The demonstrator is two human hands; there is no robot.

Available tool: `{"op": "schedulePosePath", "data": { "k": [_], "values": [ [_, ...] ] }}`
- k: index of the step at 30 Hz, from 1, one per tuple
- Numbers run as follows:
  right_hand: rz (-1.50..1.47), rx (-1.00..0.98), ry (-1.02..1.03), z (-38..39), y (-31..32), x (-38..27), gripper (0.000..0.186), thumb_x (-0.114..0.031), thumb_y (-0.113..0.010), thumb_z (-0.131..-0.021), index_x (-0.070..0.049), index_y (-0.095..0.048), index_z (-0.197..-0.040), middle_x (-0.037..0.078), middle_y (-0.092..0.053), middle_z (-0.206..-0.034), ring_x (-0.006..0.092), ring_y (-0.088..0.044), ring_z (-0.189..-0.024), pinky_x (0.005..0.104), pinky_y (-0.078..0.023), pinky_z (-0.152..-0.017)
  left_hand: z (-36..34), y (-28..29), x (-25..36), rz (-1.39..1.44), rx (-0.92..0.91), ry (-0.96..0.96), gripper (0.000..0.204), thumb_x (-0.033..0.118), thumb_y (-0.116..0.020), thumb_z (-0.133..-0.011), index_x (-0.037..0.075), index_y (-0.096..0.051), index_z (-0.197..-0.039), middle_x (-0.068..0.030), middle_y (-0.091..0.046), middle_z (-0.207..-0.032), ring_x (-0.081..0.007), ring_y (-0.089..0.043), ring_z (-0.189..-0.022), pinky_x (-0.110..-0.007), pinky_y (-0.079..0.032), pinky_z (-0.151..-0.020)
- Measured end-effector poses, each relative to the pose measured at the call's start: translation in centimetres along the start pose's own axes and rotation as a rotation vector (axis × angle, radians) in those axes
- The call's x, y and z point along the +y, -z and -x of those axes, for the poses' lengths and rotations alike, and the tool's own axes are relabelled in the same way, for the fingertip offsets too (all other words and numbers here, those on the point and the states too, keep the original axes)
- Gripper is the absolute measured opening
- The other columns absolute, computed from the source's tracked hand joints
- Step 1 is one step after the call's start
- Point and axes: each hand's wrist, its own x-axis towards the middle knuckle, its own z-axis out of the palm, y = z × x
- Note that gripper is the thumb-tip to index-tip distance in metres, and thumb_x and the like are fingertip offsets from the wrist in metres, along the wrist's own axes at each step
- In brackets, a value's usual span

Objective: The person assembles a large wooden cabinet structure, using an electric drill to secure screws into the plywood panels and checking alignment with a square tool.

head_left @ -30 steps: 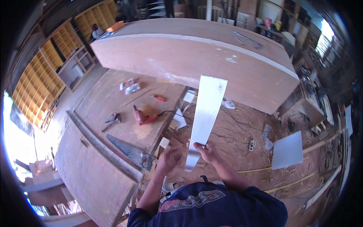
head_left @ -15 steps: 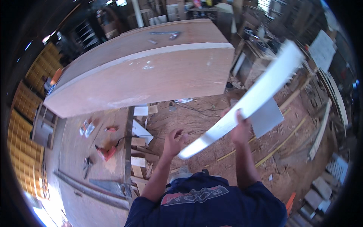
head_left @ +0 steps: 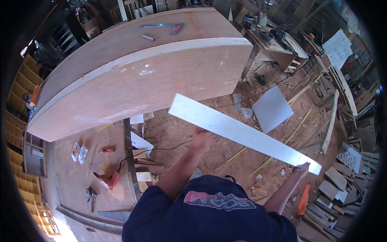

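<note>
A long, narrow white board (head_left: 238, 131) slants across in front of me, its left end higher and farther away, its right end lower and nearer. My right hand (head_left: 300, 170) grips the board near its right end, with fingertips showing on the upper face. Close under the left part is my left hand (head_left: 202, 139), blurred, its fingers partly covered by the board; I cannot tell whether they hold it. Beyond the board's left end stands a large, long wooden box (head_left: 157, 76). On top of that lie a square (head_left: 163, 26) and a marker (head_left: 148, 38).
A worktable (head_left: 68, 173) on the left carries a red drill (head_left: 107, 180), pliers (head_left: 91, 197), a small red tool (head_left: 107, 151) and plastic packets (head_left: 79, 153). A white square panel (head_left: 273, 109) lies on the dirt floor. Wood offcuts (head_left: 334, 177) pile up at right.
The white board has swung round: its far end went from upper right to the left, and its other end is now at lower right. My right hand moved right and nearer; my left moved slightly right.
</note>
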Motion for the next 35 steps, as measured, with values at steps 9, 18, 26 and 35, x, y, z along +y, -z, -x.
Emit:
{"op": "schedulePosePath", "data": {
  "k": [9,18,26,35],
  "values": [
    [0.298,0.366,0.024,-3.8,15.8,3.6,0.048,-0.041,-0.056,-0.115,0.001,-0.069,-0.136,0.015,-0.077,-0.124,0.0331,-0.078,-0.104,0.0473,-0.066,-0.091,-1.1,-5.0,-1.4,-0.089,-0.324,0.102,0.055,0.02,-0.077,-0.106,0.0,-0.058,-0.153,-0.0121,-0.071,-0.142,-0.0218,-0.067,-0.132,-0.039,-0.052,-0.113],
    [-0.059,0.176,0.143,1.1,11.4,-1.4,0.072,-0.052,-0.03,-0.119,0.001,-0.039,-0.167,0.023,-0.054,-0.162,0.0419,-0.061,-0.141,0.0545,-0.049,-0.122,-2.3,4.8,-9.0,0.138,-0.392,0.481,0.057,0.041,-0.08,-0.103,0.004,-0.059,-0.142,-0.0142,-0.068,-0.139,-0.0282,-0.067,-0.133,-0.045,-0.057,-0.109],
    [-0.036,-0.044,0.573,2.0,-9.7,-7.6,0.071,-0.056,-0.034,-0.118,0.0,-0.04,-0.162,0.027,-0.064,-0.146,0.0378,-0.065,-0.132,0.0538,-0.055,-0.11,1.9,5.4,-15.4,-0.969,-0.825,1.022,0.046,0.033,-0.082,-0.099,0.003,-0.073,-0.133,-0.0101,-0.078,-0.124,-0.0253,-0.073,-0.118,-0.04,-0.056,-0.104],
    [0.028,-0.859,0.434,-0.4,-24.8,4.7,0.06,-0.048,-0.043,-0.118,0.004,-0.05,-0.148,0.033,-0.065,-0.137,0.0419,-0.075,-0.111,0.059,-0.062,-0.098,-12.4,-16.0,-25.5,-1.235,-0.579,0.013,0.106,0.056,-0.088,-0.09,0.008,-0.036,-0.169,-0.0222,-0.051,-0.166,-0.0357,-0.053,-0.153,-0.046,-0.041,-0.127]
  ]
}}
